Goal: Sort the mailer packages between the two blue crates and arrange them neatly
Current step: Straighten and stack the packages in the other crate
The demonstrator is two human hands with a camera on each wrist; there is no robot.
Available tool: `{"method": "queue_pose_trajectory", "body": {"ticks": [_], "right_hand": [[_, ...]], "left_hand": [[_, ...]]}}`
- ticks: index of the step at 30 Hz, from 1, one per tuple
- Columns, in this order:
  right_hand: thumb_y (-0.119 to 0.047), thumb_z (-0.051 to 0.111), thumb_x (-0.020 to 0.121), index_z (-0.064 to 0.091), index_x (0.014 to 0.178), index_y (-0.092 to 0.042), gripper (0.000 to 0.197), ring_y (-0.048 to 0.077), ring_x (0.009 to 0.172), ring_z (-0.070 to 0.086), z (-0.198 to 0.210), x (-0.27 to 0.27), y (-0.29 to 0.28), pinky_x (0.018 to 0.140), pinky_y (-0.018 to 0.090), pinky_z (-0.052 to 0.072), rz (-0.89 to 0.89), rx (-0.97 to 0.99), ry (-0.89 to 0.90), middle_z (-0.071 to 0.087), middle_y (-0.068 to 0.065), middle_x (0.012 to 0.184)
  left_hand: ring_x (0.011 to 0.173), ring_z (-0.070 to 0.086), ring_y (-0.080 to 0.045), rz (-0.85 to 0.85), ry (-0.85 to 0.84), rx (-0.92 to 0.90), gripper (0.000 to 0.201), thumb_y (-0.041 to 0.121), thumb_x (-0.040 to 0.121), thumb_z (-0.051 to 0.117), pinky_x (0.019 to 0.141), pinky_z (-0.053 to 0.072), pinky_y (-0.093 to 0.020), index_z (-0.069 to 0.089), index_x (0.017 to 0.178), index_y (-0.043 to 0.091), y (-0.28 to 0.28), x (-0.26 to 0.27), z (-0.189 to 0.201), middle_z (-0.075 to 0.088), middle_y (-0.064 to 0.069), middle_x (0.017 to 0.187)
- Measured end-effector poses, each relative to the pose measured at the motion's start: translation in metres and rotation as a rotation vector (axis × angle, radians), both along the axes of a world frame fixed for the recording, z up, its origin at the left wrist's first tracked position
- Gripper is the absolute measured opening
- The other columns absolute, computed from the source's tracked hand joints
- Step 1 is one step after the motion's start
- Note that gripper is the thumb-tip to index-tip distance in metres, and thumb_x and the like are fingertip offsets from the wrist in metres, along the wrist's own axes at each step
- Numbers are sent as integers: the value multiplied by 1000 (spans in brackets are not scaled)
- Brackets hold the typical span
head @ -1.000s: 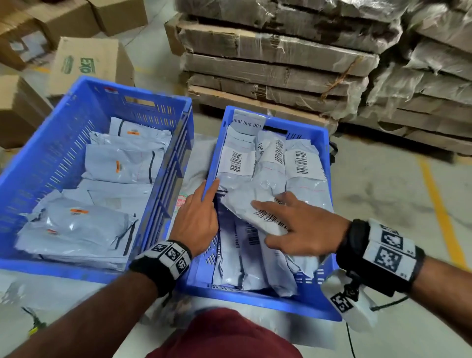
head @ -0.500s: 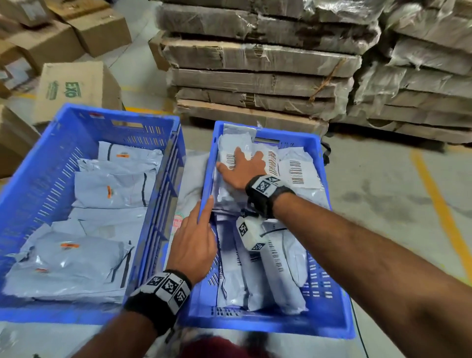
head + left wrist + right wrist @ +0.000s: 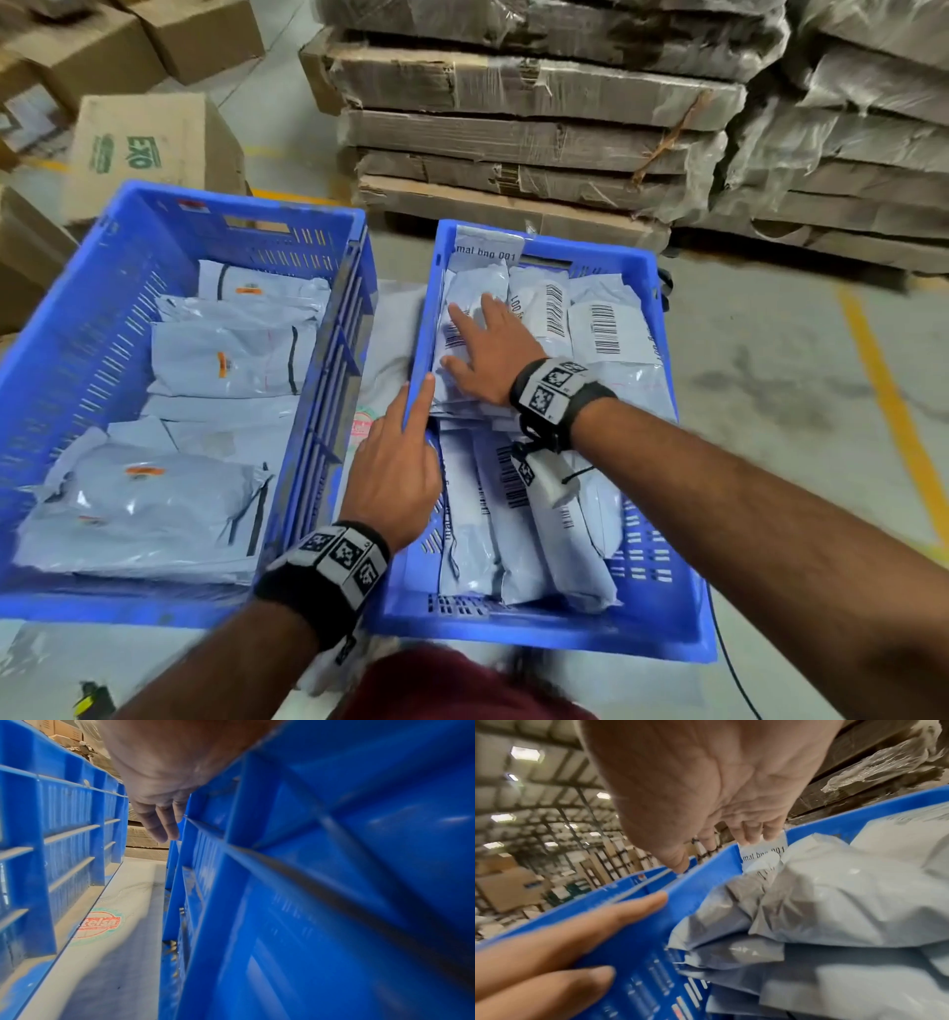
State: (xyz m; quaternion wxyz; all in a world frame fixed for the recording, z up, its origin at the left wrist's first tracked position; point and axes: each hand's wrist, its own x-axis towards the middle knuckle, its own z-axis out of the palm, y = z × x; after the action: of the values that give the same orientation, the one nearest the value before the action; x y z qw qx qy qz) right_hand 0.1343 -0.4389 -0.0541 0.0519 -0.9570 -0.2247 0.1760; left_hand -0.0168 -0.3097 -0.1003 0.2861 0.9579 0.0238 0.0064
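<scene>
Two blue crates stand side by side. The left crate [image 3: 77, 318] holds several grey mailers [image 3: 226, 360] with orange marks, lying flat. The right crate [image 3: 539, 632] holds grey mailers with barcode labels [image 3: 606, 334], packed in rows. My right hand [image 3: 482, 349] lies flat with fingers spread on a mailer [image 3: 462, 293] at that crate's far left; the right wrist view shows its palm [image 3: 706, 780] over crumpled mailers [image 3: 821, 892]. My left hand [image 3: 395, 462] rests on the right crate's left rim, index finger along it, with its other fingers [image 3: 159, 821] straight outside the wall [image 3: 308, 902].
Plastic-wrapped stacks of flattened cardboard [image 3: 513, 128] rise just behind the crates. Cardboard boxes [image 3: 149, 149] stand at the back left. A narrow gap with a red and green sticker [image 3: 364, 426] separates the crates. A yellow floor line [image 3: 893, 411] runs along the right.
My right hand went from a slanted mailer in the middle of the right crate to its far left end, where it now presses flat. My left hand stayed on the rim.
</scene>
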Motion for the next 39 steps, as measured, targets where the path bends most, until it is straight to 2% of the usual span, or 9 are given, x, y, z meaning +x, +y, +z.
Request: {"method": "queue_pose_trajectory", "body": {"ticks": [3,7,10,13,17,25,29,34,39], "right_hand": [[-44,50,99,29,156,-21,65,35,143,30,33,-31,-27,117,41,27,7,226,-33,31,21,155],[-50,49,95,38,147,-33,56,19,116,56,56,-90,-79,91,37,50,100,159,67,54,-1,129],[-55,50,94,29,152,-26,68,24,124,53,42,-118,-107,98,39,47,141,-55,222,53,4,137],[-60,52,92,0,158,-18,94,35,131,48,16,-128,-116,105,44,44,103,-320,406,35,17,152],[-62,50,94,-22,155,-15,105,37,136,44,-13,-128,-109,108,43,39,15,-357,526,21,22,160],[-64,77,71,25,138,-32,91,29,104,52,-27,-130,-90,89,38,49,-123,-117,587,37,10,125],[-64,79,67,20,138,-24,100,36,116,47,-35,-136,-81,97,43,47,-154,-226,479,37,17,126],[-71,82,56,22,132,-18,110,32,106,53,-37,-111,-77,90,43,51,-208,-294,535,44,16,122],[-74,81,54,23,126,-17,109,27,96,60,-38,-102,-74,88,41,52,-168,-330,590,57,6,109]], "left_hand": [[99,50,-30,10,-2,13,73,9,96,45,76,30,-33,15,162,23,-1,-1,3,47,-13,144],[106,50,-34,10,29,32,74,12,96,43,83,37,-40,12,162,23,-2,0,4,42,-16,149],[103,52,-37,-1,42,33,74,12,96,43,82,40,-41,12,162,23,-1,1,3,44,-20,146],[102,53,-39,-8,32,44,75,11,95,45,81,41,-42,14,162,21,0,2,0,45,-23,144],[104,52,-39,-11,18,46,74,9,95,46,83,43,-43,15,162,20,-1,1,1,45,-23,144],[102,50,-35,6,28,40,75,10,96,44,87,40,-42,12,162,23,-1,1,0,45,-20,145],[100,50,-33,11,29,48,74,10,97,45,82,36,-38,13,162,22,-2,1,3,45,-19,146],[99,47,-27,10,28,50,74,11,97,44,74,20,-28,11,162,23,0,3,2,40,-12,154],[104,52,-30,25,36,45,74,12,97,43,78,31,-33,11,162,25,-2,2,2,39,-11,155]]}}
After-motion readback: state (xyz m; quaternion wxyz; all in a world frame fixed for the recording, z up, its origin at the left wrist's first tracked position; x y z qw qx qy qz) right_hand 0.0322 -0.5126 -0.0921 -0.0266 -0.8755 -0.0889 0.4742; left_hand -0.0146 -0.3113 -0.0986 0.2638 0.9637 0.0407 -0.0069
